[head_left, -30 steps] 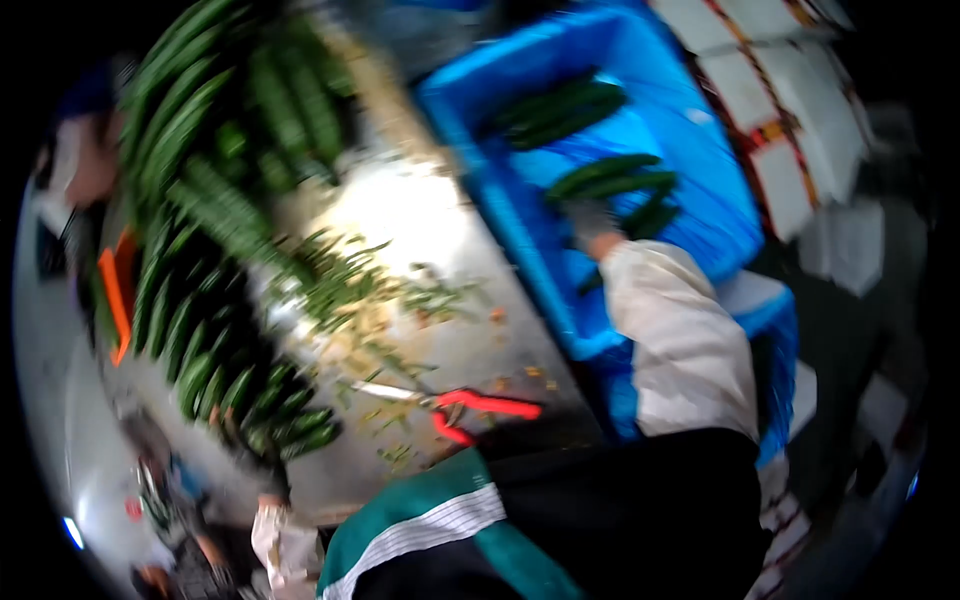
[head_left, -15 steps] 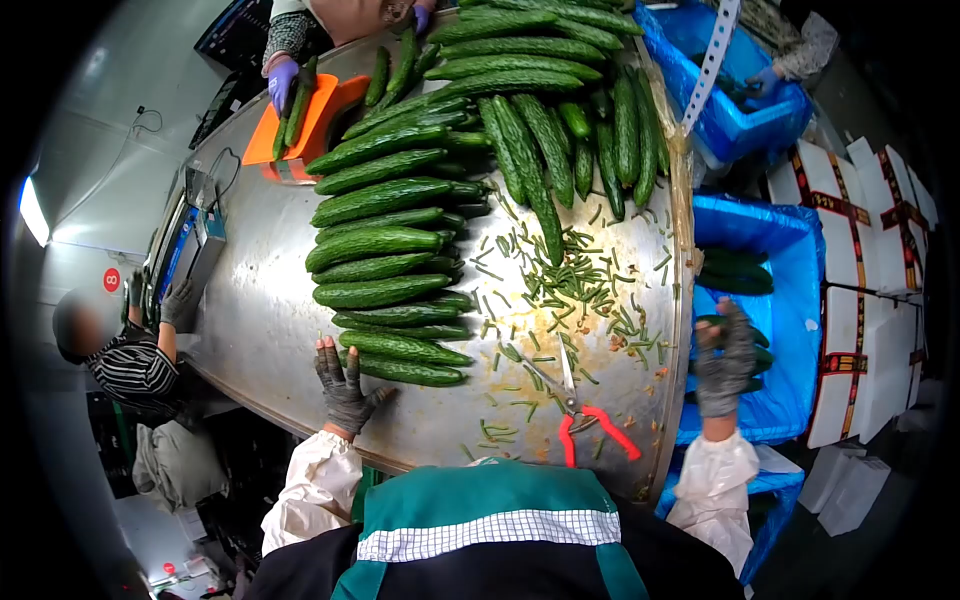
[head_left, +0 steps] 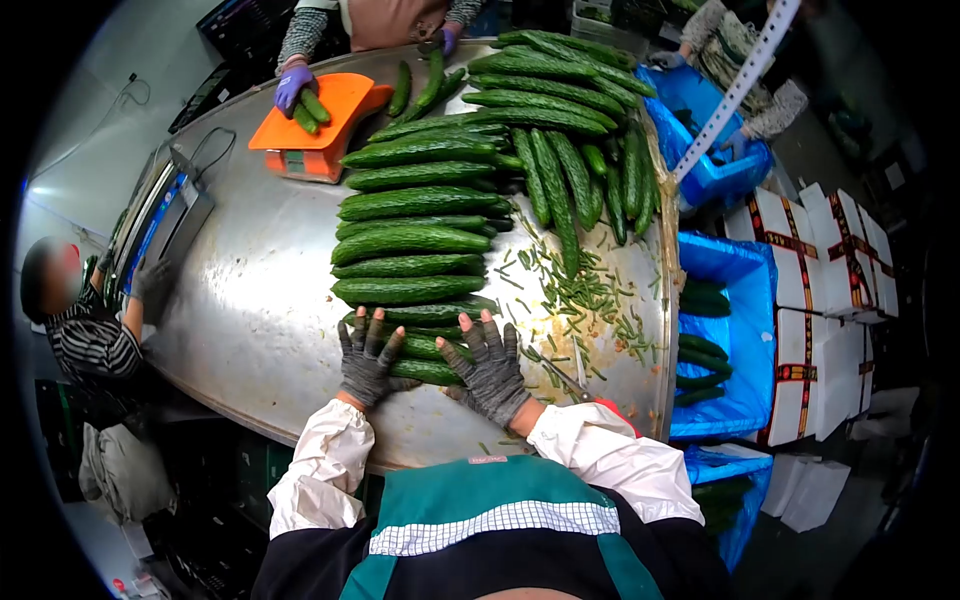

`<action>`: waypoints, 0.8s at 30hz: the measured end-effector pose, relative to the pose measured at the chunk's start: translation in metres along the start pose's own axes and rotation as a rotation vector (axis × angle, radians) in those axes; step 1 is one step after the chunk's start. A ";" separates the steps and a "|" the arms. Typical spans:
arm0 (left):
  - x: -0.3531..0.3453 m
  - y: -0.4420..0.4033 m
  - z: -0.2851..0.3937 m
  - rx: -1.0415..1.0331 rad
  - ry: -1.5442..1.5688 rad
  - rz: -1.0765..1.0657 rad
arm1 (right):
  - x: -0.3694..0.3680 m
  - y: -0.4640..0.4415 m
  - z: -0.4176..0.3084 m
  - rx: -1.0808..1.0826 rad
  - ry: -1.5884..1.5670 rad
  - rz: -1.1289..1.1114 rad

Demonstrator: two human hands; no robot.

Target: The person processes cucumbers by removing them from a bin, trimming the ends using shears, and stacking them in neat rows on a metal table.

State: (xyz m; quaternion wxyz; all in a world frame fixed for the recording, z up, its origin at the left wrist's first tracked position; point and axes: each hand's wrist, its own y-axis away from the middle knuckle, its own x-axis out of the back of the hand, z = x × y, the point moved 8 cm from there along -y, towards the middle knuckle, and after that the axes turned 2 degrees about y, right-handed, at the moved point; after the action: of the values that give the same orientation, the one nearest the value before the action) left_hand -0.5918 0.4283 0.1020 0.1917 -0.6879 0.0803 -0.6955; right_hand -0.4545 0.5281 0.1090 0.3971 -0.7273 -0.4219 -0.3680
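Green cucumbers lie side by side in a stacked row on the metal table. At the near end of this row, my left hand, in a grey glove with bare fingertips, rests with fingers spread on the left ends of the nearest cucumbers. On their right ends lies my right hand, gloved alike, its fingers apart too. Neither hand is wrapped round anything. A pair of scissors lies just right of my right hand; the sleeve partly hides its red handles. Small green stem trimmings are scattered beyond it.
More cucumbers are piled at the far side. Across the table, a co-worker's purple-gloved hand holds cucumbers over an orange scale. Blue-lined crates stand along the right edge, beside white boxes. Another person stands at left.
My right hand has come from the blue crate onto the near cucumbers. My left hand has shifted onto their left ends. The co-worker's cucumbers are now held over the scale at a different angle.
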 end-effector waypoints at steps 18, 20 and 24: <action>-0.009 -0.003 -0.008 -0.025 0.047 -0.084 | -0.031 -0.018 0.002 -0.024 0.184 -0.115; -0.010 -0.005 -0.009 -0.020 0.041 -0.061 | -0.031 -0.020 0.004 -0.030 0.202 -0.120; -0.010 -0.019 -0.017 -0.036 0.061 -0.014 | -0.033 -0.033 0.012 -0.065 0.232 -0.112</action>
State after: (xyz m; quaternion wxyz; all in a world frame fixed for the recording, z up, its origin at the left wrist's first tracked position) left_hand -0.6117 0.4469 0.0991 0.1720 -0.6704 0.0939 -0.7157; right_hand -0.4944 0.5389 0.0839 0.3984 -0.6674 -0.4010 -0.4849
